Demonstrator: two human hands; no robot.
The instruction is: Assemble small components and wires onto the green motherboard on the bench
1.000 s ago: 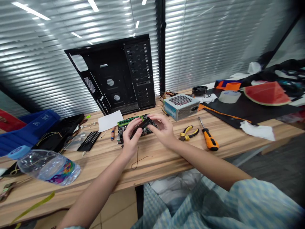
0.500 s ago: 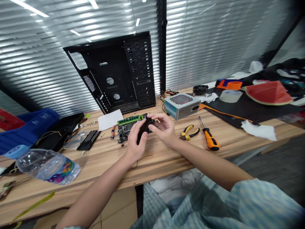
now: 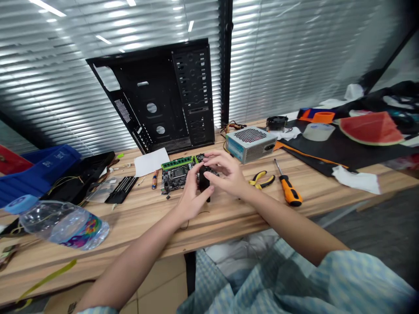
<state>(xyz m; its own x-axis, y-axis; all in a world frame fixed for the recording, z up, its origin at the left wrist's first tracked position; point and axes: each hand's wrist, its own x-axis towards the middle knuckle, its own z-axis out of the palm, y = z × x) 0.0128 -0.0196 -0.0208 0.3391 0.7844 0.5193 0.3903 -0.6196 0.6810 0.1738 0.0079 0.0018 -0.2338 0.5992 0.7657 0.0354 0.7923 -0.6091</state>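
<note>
My left hand (image 3: 192, 195) and my right hand (image 3: 225, 173) meet over the wooden table (image 3: 229, 213), both with fingers curled round a small black part (image 3: 204, 180) held upright between them. What the part is I cannot make out. Just behind them lies a motherboard (image 3: 178, 171) with a green memory stick along its far edge. A thin black wire lies on the table under my left wrist.
A black computer case panel (image 3: 163, 100) leans at the back. A grey power supply (image 3: 250, 144), yellow pliers (image 3: 261, 178) and an orange screwdriver (image 3: 288, 189) lie right. A water bottle (image 3: 62, 224) lies left. A watermelon slice (image 3: 371, 128) sits far right.
Both hands turned the black part from lying slanted to standing upright and drew it slightly toward me, uncovering more of the motherboard.
</note>
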